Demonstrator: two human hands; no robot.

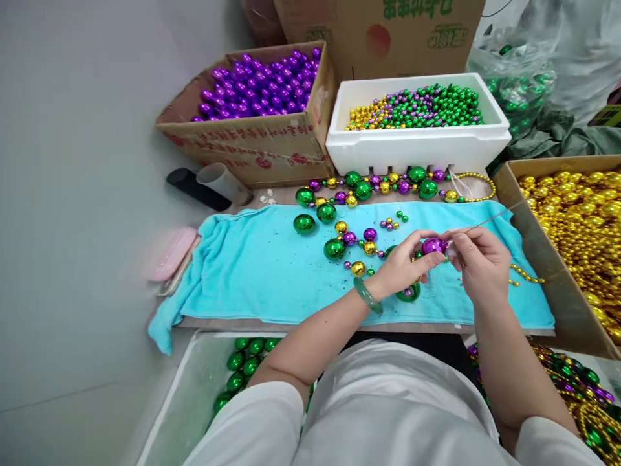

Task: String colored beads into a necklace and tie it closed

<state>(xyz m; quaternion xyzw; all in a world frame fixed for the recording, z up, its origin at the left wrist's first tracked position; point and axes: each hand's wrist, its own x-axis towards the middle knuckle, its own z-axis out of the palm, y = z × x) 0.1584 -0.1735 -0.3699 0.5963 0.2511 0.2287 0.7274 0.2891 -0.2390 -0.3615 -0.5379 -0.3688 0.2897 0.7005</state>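
My left hand (pixel 405 265), with a green bangle (pixel 367 296) on the wrist, pinches a large shiny purple bead (pixel 433 246). Right beside it, my right hand (pixel 482 259) is closed with thumb and fingertips on a thin cord (pixel 488 220), which runs out towards the upper right. Part of a strand with a green bead (pixel 334 249) and gold and purple ones lies on the turquoise towel (pixel 252 275), passing under my left hand. Several small loose beads (pixel 389 224) rest just beyond. My fingers hide where cord and purple bead meet.
Behind the towel lies a beaded necklace (pixel 363 189). Farther back stand a carton of purple beads (pixel 242 139) and a white foam box (pixel 417 149) of small beads. A carton of gold beads (pixel 548 259) is at right; a pink case (pixel 173 254) sits left.
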